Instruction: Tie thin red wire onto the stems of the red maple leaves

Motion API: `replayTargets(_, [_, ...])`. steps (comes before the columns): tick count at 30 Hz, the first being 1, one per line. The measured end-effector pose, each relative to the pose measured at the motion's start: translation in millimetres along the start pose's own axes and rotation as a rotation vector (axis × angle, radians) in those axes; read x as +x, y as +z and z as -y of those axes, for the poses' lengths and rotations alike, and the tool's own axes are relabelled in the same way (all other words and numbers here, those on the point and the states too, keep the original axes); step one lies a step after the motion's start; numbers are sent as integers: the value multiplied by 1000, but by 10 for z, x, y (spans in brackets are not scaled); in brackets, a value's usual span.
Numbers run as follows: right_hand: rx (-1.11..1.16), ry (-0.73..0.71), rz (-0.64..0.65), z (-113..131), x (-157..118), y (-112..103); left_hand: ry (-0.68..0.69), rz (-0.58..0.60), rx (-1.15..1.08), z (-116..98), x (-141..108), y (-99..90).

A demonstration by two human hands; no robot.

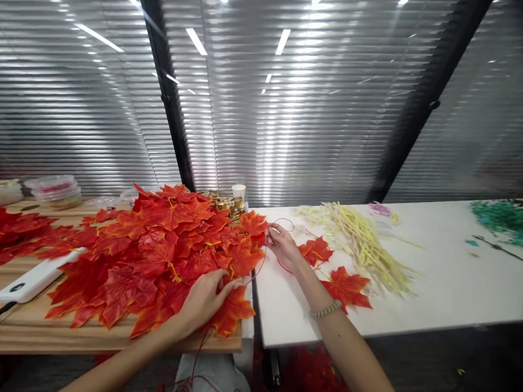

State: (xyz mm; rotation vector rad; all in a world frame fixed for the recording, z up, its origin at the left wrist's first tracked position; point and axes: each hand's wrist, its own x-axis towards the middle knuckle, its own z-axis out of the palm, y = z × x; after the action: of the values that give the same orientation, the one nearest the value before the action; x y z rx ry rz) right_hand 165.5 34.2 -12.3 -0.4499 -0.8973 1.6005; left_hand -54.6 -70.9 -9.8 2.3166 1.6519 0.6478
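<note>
no legible writing. our left hand (205,300) lies flat, fingers spread, on the leaves (155,255); our right hand (280,246), just beside them, pinches the red wire (258,271).

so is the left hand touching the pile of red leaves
Touching. The head view shows the left hand lying palm-down on the near edge of the pile of red leaves, fingers pressed onto a leaf, with no gap.

The heap of red leaves (155,255) blocks most of the wooden table (30,330). Right of the heap, bare white table (457,285) lies open past the yellow stems (363,246); left of it, a white device (35,278) obstructs.
</note>
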Motion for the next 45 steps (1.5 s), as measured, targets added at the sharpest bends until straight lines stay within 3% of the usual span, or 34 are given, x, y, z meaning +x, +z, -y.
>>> replayTargets(5, [-57, 27, 41, -18, 6, 17, -68, 84, -170, -73, 241, 5])
replayTargets(10, [-111, 41, 75, -34, -8, 35, -3, -68, -484, -260, 434, -249])
replayTargets(14, [-133, 68, 92, -66, -2, 29, -110, -139, -776, -367, 567, -458])
replayTargets(19, [-142, 66, 88, -80, 3, 33, -147, -138, -999, -275, 760, -483])
replayTargets(21, [-172, 68, 92, -71, -11, 53, -126, -246, -1024, -223, 879, -500])
replayTargets(25, [-271, 115, 118, -61, -44, 100, -35, -607, -1055, -190, 1192, -680])
replayTargets(27, [-301, 147, 130, -66, -46, 113, 1, -679, -1070, -207, 1321, -793])
replayTargets(29, [-297, 151, 119, -73, -36, 118, 4, -650, -1083, -232, 1374, -839])
replayTargets(32, [-251, 101, 46, -76, -16, 118, -49, -449, -1015, -270, 1296, -674])
replayTargets(35, [-238, 57, -33, -75, -9, 118, -112, -255, -928, -290, 1136, -291])
replayTargets(39, [-236, 23, -72, -89, -13, 128, -150, -193, -967, -275, 1018, 138])
replayTargets(45, [-390, -27, -61, -103, -32, 172, -193, -160, -1111, -205, 973, 230])
